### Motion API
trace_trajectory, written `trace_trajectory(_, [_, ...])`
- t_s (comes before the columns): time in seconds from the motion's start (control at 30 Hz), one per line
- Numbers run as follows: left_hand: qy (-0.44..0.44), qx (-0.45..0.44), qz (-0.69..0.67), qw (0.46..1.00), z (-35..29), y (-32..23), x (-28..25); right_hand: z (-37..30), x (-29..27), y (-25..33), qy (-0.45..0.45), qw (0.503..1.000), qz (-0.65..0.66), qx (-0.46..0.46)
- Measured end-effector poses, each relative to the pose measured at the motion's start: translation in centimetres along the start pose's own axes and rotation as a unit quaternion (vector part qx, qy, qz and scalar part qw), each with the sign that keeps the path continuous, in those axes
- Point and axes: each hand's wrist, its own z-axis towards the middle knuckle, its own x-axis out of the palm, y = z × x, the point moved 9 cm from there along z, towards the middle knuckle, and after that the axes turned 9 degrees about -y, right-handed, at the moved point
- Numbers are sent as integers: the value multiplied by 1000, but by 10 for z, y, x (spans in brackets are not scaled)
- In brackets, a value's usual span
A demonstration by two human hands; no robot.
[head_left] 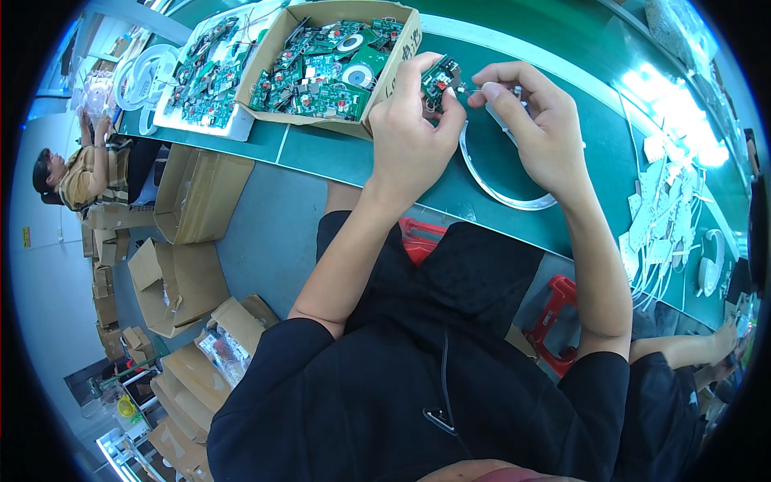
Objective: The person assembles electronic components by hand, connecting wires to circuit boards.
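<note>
holding: small green circuit board (pixel 441 79), above the green tabletop (pixel 337 157)
left hand (pixel 412 132): grip closed on the board
right hand (pixel 540 120): fingertips pinching a thin white wire (pixel 472 91) at it
beside: cardboard box (pixel 399 50) of boards

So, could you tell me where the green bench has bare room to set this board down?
Bare green bench lies just below the cardboard box, left of the left hand. It is crowded at the right, where white parts pile up.
</note>
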Motion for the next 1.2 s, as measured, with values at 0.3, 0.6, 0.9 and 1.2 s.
trace_trajectory(0.3, [-18, 41, 21, 999, -2, -7, 3, -3, 11, 16, 60, 981, -139, -121])
trace_trajectory(0.6, [4, 104, 64, 993, -2, -12, 4, -4, 10, 30, 36, 966, -157, -203])
trace_trajectory(0.9, [-26, 115, 54, 992, -7, -10, 3, -1, 5, 19, 20, 991, -62, -114])
trace_trajectory(1.2, [-25, 137, 44, 989, -11, -11, 3, -4, 5, 24, -9, 983, -129, -131])
